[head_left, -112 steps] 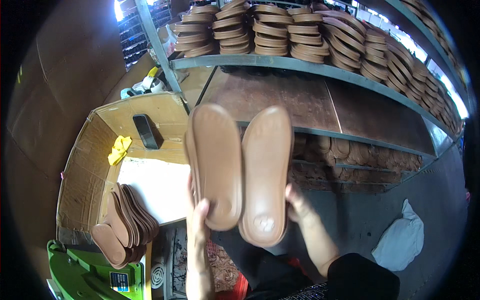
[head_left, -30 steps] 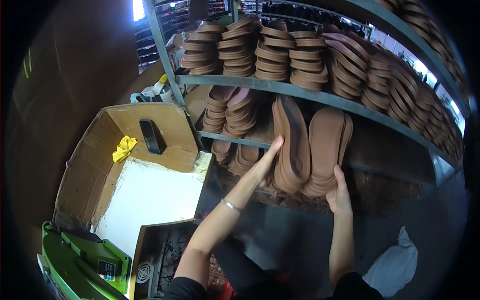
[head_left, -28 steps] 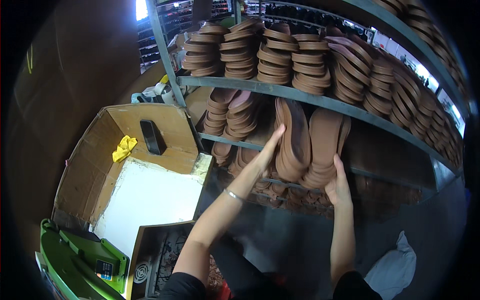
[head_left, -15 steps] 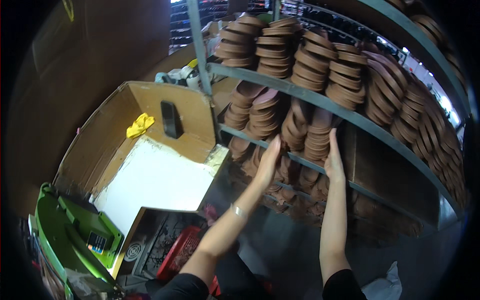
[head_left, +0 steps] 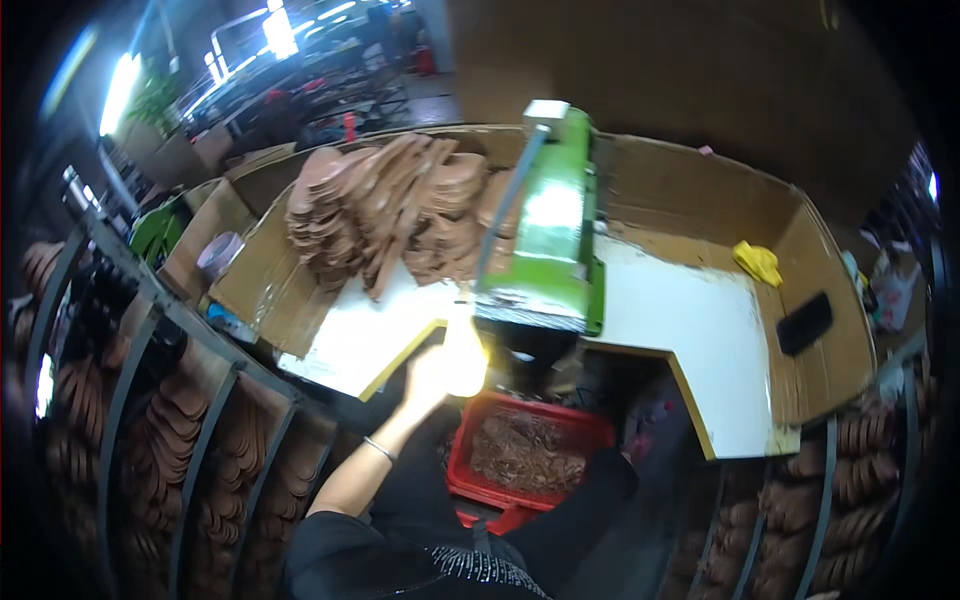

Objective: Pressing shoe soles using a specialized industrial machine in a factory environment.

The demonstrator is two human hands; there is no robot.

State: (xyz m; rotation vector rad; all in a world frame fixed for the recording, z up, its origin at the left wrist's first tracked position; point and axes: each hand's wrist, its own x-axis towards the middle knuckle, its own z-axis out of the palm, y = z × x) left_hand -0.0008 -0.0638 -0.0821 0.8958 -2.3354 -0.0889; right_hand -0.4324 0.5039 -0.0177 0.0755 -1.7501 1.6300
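My left hand [head_left: 428, 378] reaches in front of the white worktable [head_left: 345, 335], beside the bright glow at the foot of a green machine [head_left: 550, 220]. Glare washes out its fingers, so whether it grips anything is hidden. Beyond it on the table lies a heap of brown shoe soles [head_left: 375, 205], stacked and leaning on one another. My right hand does not show clearly anywhere.
Below the machine stands a red crate [head_left: 480, 420] of brown scraps. Cardboard walls [head_left: 690, 190] ring the table. A yellow cloth [head_left: 758, 262] and a black phone-like object [head_left: 805, 323] lie at right. Metal racks [head_left: 195, 470] of soles flank both sides.
My view has swung left from the sole rack to the machine and table. Both hands were at a stack of soles on the rack; now only the left shows, near the machine.
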